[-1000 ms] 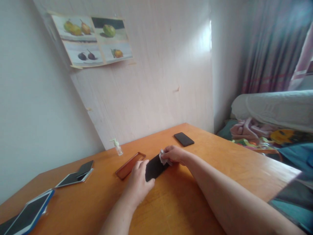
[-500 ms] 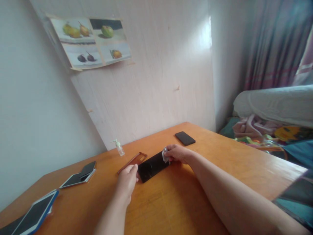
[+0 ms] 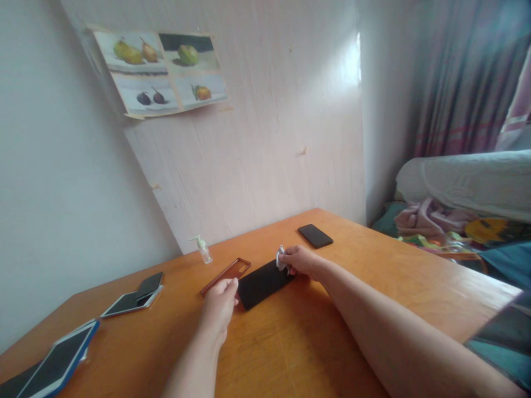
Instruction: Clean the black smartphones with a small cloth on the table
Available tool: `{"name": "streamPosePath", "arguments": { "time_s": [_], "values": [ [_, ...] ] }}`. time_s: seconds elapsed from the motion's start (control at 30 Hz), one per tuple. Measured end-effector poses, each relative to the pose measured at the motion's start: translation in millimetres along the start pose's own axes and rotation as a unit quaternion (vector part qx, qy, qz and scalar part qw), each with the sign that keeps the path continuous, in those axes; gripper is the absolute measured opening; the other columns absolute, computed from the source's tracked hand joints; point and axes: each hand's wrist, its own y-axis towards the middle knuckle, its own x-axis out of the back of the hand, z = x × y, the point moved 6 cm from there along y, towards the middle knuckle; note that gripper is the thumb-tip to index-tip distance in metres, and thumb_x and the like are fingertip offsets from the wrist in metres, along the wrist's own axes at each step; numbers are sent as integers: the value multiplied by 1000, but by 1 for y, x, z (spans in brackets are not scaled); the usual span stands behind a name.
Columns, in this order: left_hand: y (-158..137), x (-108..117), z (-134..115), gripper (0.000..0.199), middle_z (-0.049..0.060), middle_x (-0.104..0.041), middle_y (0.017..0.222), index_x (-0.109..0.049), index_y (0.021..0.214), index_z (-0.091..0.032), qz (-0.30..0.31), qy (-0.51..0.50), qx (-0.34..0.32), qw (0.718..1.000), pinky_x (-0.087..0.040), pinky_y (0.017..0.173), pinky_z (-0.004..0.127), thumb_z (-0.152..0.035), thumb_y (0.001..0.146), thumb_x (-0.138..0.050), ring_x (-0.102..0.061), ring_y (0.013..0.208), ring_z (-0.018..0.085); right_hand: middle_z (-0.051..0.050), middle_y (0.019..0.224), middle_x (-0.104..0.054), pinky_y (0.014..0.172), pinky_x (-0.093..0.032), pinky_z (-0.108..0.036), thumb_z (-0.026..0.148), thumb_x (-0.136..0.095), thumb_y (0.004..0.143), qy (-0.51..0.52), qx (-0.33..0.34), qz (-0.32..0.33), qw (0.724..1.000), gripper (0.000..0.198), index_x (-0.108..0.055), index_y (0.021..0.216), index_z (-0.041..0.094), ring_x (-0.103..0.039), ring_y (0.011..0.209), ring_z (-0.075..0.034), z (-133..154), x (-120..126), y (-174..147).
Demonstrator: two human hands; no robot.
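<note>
The phone is over the middle of the table, dark face up and slanting towards the far right corner; whether it touches the wood cannot be told. The left hand pinches its left end, thumb above and fingers curled beneath, the forearm rising from the near side. The right hand has thumb and fingers drawn together around a crumpled white wipe at the phone's other end; that forearm slants in from the right, wrist low, knuckles up.

Just beyond the left hand lies a brown case, its lower end partly hidden by the hand. A pump bottle stands by the back edge. A 2nd phone lies near the far right corner. Along the left side are a blue-edged tablet and, nearer the far left corner, a white tablet with a 3rd phone resting partly on it. On the wall, a poster shows 4 fruit paintings. A faint pattern on the white cover is too blurred to read.
</note>
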Motion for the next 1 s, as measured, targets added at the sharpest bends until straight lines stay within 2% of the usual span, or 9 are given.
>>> {"name": "streamPosePath", "arguments": {
  "time_s": [0.17, 0.43, 0.57, 0.73, 0.87, 1.0],
  "values": [
    [5, 0, 6, 52, 0, -58, 60, -65, 69, -16, -2, -5, 5, 1000, -39, 56, 25, -67, 61, -67, -47, 53, 12, 1, 55, -62, 39, -26, -17, 21, -65, 79, -7, -3, 12, 1000, 17, -58, 65, 15, -47, 42, -5, 1, 0, -2],
    [2, -1, 5, 52, 0, -58, 60, -64, 68, -16, -2, -9, 0, 1000, -38, 56, 25, -67, 62, -66, -47, 55, 13, 3, 51, -58, 40, -26, -18, 20, -62, 80, -16, -10, 21, 1000, 18, -56, 63, 16, -47, 41, -6, 1, 0, -3],
    [1, 0, 4, 51, -1, -56, 60, -63, 69, -16, -5, -9, -1, 1000, -38, 56, 25, -66, 64, -65, -46, 55, 12, 3, 50, -58, 39, -26, -19, 24, -63, 81, -32, -6, 16, 999, 18, -59, 65, 16, -43, 38, -6, 3, 0, -4],
    [0, 1, 3, 51, -2, -56, 59, -65, 73, -16, -13, -12, 8, 1000, -37, 56, 24, -67, 64, -65, -45, 53, 11, 4, 47, -55, 38, -25, -19, 27, -63, 81, -44, -11, 18, 999, 24, -55, 62, 17, -44, 38, -6, 3, 1, -5],
    [1, 0, 5, 52, -3, -54, 60, -64, 76, -16, -15, -39, 18, 999, -36, 54, 24, -67, 64, -66, -44, 52, 11, 6, 39, -47, 36, -18, -20, 35, -63, 82, -61, -18, 15, 998, 26, -57, 64, 17, -37, 34, -6, 3, 1, -6],
    [5, 0, 7, 51, -3, -56, 64, -62, 78, -17, -14, -96, 7, 995, -39, 58, 25, -65, 64, -68, -50, 58, 13, 4, 40, -50, 37, -19, -19, 33, -61, 83, -63, -16, 38, 997, 26, -57, 63, 17, -40, 35, -6, 6, 0, -9]
  ]
}}
